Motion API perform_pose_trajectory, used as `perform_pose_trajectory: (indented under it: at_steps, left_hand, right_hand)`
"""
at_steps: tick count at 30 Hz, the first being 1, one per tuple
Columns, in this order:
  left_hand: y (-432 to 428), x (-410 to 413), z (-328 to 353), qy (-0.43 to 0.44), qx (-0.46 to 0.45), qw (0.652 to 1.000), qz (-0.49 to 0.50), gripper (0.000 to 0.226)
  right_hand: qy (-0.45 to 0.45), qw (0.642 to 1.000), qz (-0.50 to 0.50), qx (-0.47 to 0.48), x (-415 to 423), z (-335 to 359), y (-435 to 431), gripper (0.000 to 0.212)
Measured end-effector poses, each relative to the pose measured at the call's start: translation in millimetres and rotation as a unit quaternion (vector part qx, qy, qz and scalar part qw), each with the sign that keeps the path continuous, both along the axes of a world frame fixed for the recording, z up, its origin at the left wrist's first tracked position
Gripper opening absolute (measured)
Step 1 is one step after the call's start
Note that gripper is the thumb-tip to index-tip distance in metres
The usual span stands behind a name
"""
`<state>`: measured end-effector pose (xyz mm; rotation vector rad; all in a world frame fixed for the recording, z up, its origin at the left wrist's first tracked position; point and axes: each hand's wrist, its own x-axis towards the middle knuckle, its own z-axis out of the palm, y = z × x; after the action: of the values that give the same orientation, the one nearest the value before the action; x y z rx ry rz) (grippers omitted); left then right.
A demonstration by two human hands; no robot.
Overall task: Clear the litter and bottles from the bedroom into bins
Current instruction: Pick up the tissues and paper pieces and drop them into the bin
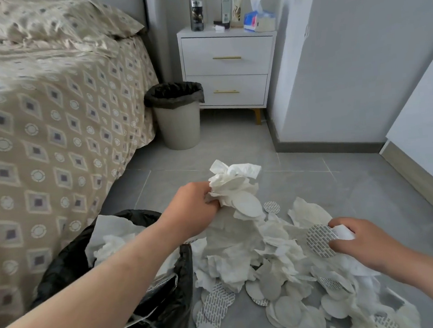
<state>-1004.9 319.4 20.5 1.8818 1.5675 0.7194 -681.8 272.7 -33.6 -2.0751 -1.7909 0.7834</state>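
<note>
Gripping a bunch of crumpled tissues, your left hand was closed around it and held it raised above the floor litter pile.

- Right hand: fingers pinched shut on a printed round pad and a white scrap at the pile's right edge.
- Litter pile: tissues and round pads, plain and printed, spread on the grey tile floor.
- Black bin bag: open, just left of the pile, beside the bed, with tissues already inside.
- Lined waste bin: upright between bed and nightstand, well apart from the pile.
- Nightstand top: 1 dark bottle, 2 pale bottles, 1 tissue pack.
</note>
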Motion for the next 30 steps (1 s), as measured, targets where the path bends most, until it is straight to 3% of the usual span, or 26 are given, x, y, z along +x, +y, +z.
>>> perform_pose_trajectory:
  at_steps: [3, 6, 9, 12, 16, 24, 27, 30]
  left_hand:
    - [1.5, -13.7, 15.7, -0.002, 0.016, 1.0, 0.005, 0.022]
    - [1.0, -35.3, 38.9, -0.024, 0.046, 0.998, 0.028, 0.028]
    - [-3.4, -63.0, 57.4, -0.045, 0.05, 0.996, 0.059, 0.02]
    - [-10.2, -90.3, 63.2, -0.045, 0.042, 0.993, 0.099, 0.024]
    - [-18.9, -113.9, 63.4, -0.06, 0.04, 0.987, 0.147, 0.013]
    - [-35.9, -145.0, 60.3, -0.086, 0.035, 0.971, 0.22, 0.012]
    - [-39.1, -171.5, 55.2, -0.086, 0.022, 0.967, 0.24, 0.055]
    - [-43.8, -185.7, 57.7, -0.061, 0.027, 0.969, 0.238, 0.027]
  right_hand:
    - [0.004, 1.0, 0.014, 0.014, -6.0, 6.7, 0.2, 0.029]
    - [0.012, 1.0, 0.012, 0.022, -15.0, 15.0, 2.7, 0.037]
    - [0.018, 0.999, 0.017, 0.038, -29.9, 23.8, 8.2, 0.038]
    - [0.03, 0.998, 0.032, 0.043, -47.8, 28.3, 18.5, 0.03]
    - [0.036, 0.996, 0.057, 0.057, -75.9, 32.3, 37.3, 0.026]
    - [0.127, 0.982, 0.113, 0.087, -133.3, 55.8, 52.5, 0.017]
    - [0.169, 0.975, 0.113, 0.085, -151.6, 64.3, 56.0, 0.026]
    - [0.209, 0.967, 0.113, 0.089, -169.5, 75.0, 57.9, 0.027]
